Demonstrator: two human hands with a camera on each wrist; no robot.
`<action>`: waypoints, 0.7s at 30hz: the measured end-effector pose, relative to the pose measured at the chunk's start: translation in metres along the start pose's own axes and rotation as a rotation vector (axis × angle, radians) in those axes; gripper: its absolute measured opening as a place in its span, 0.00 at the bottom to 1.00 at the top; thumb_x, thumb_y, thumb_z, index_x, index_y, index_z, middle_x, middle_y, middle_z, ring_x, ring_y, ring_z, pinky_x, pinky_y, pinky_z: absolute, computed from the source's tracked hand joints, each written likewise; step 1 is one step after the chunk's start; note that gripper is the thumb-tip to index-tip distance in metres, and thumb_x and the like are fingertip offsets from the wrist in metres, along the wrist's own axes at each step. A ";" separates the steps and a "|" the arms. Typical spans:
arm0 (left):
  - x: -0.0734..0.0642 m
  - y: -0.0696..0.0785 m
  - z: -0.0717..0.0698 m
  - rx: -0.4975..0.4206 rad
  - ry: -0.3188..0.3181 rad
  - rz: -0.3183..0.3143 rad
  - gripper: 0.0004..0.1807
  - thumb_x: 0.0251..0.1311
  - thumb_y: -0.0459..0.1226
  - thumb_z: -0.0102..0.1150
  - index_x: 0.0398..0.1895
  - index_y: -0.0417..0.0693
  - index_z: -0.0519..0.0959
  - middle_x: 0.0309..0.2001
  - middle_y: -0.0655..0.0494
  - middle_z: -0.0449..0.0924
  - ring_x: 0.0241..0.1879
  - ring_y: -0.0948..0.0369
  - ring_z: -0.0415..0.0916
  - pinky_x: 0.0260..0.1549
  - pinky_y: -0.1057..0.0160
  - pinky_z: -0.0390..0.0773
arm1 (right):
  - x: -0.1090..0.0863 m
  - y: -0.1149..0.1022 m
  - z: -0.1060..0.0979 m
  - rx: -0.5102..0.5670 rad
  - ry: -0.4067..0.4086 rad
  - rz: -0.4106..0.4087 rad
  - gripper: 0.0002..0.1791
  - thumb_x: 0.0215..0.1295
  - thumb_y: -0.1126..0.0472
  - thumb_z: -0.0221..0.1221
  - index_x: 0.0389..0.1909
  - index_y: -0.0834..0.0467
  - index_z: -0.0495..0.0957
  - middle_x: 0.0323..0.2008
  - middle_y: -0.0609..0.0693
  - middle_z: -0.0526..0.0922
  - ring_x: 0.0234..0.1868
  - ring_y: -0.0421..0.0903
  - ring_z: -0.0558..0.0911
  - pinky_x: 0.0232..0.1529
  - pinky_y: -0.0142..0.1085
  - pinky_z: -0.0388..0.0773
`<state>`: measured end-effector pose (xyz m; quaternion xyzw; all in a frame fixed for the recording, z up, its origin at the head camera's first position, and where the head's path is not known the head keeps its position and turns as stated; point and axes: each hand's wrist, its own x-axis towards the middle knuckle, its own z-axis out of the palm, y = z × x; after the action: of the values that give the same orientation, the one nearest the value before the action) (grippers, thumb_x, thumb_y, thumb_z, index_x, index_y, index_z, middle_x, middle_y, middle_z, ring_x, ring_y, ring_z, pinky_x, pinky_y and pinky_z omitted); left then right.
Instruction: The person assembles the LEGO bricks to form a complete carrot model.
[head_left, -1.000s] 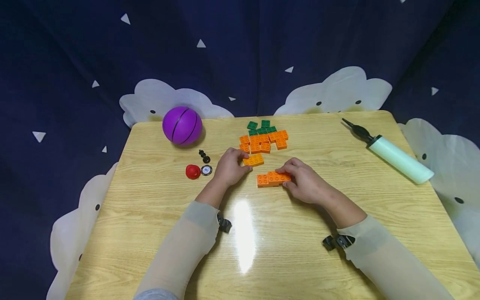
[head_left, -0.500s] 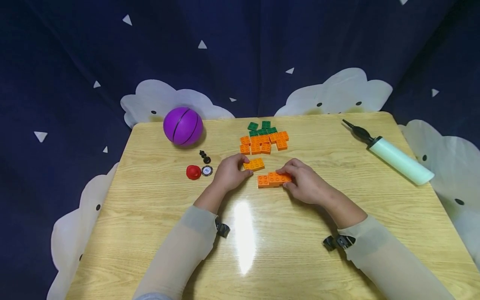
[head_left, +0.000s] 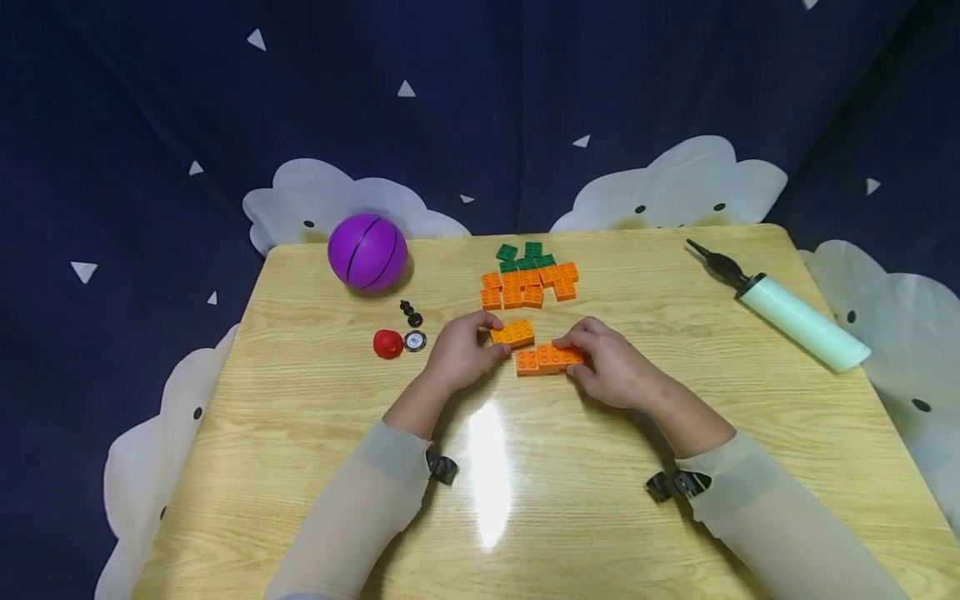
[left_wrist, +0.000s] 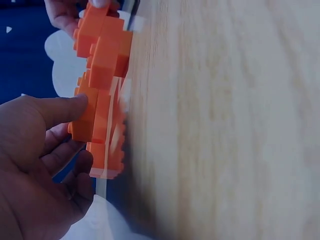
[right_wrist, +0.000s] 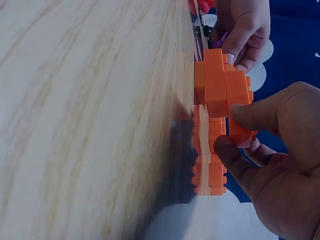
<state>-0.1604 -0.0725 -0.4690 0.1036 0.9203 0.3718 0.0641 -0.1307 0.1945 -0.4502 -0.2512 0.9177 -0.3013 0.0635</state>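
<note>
My left hand [head_left: 463, 354] pinches a yellow-orange toy building brick [head_left: 516, 333], studs up, between thumb and fingers. In the left wrist view this brick [left_wrist: 86, 116] sits just beside the joined orange bricks [left_wrist: 104, 61]. My right hand [head_left: 617, 368] grips the right end of those stepped, joined bricks [head_left: 528, 361]. Seen from the right wrist, its thumb and fingers close on the top brick [right_wrist: 237, 92], which is fixed over another orange brick [right_wrist: 214, 87]. The yellow-orange brick is held just behind the left end of the joined piece.
Behind the hands lie several loose orange bricks [head_left: 512, 287] and green bricks [head_left: 527, 263]. To the left are a purple ball [head_left: 367, 252], a red cap-shaped piece [head_left: 387, 343], a round token [head_left: 415, 341] and a black chess piece [head_left: 410, 313]. A hand pump [head_left: 802, 321] lies on the right.
My left hand has brought the yellow-orange brick nearer and slightly right, closer to the joined bricks. The right hand has stayed in place with its piece.
</note>
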 end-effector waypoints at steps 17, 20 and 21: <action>-0.021 0.007 -0.006 -0.038 0.002 0.026 0.16 0.63 0.42 0.73 0.52 0.56 0.81 0.43 0.58 0.81 0.42 0.55 0.76 0.44 0.56 0.75 | 0.000 -0.001 0.001 -0.010 0.002 0.002 0.20 0.66 0.68 0.65 0.59 0.59 0.82 0.53 0.54 0.76 0.49 0.52 0.79 0.54 0.49 0.78; -0.023 0.007 -0.006 -0.037 -0.003 0.028 0.16 0.63 0.42 0.73 0.52 0.56 0.81 0.45 0.60 0.81 0.44 0.55 0.77 0.47 0.55 0.76 | -0.001 -0.002 0.000 -0.010 0.005 0.004 0.20 0.66 0.68 0.65 0.59 0.59 0.82 0.53 0.54 0.76 0.49 0.52 0.79 0.54 0.49 0.78; -0.024 0.007 -0.007 -0.038 -0.006 0.029 0.16 0.63 0.42 0.73 0.52 0.56 0.81 0.46 0.60 0.82 0.45 0.54 0.77 0.47 0.55 0.76 | -0.001 -0.002 0.000 -0.011 0.005 0.005 0.20 0.66 0.68 0.65 0.59 0.59 0.82 0.53 0.54 0.76 0.49 0.52 0.79 0.53 0.49 0.78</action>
<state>-0.1371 -0.0776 -0.4583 0.1166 0.9113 0.3898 0.0634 -0.1294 0.1936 -0.4492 -0.2486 0.9200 -0.2970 0.0604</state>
